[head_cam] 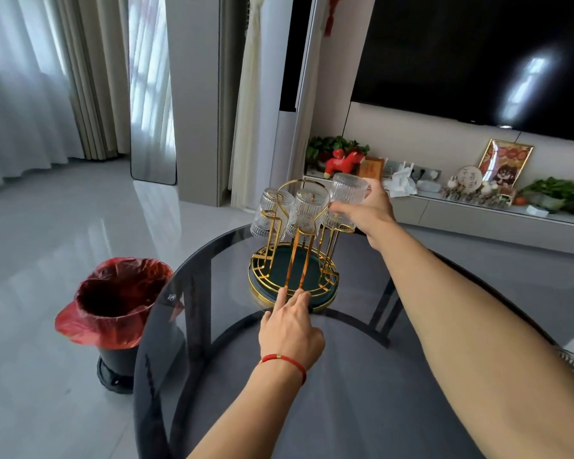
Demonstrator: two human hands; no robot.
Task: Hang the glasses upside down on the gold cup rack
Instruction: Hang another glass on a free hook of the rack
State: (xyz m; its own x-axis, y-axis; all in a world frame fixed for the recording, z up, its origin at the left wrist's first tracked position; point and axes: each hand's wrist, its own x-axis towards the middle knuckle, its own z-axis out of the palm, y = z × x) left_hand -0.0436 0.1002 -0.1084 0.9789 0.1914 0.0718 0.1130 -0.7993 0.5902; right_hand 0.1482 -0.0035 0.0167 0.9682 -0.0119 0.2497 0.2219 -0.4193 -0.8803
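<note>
Fingertips of the left hand [290,329] press the rack [294,260] base at 6 o'clock, steadying it; the right hand [367,207], clamped on a glass [347,192], lowers it inverted at 2 o'clock

floor [63,233]: glossy grey tile | curtains [30,77]: sheer, daylit | TV [478,54]: wall-mounted, dark

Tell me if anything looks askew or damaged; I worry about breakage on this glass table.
Nothing looks broken or spilled. The ribbed clear glasses hang upside down on the gold wire cup rack; the right hand holds one tilted, and the left hand touches the base.
</note>
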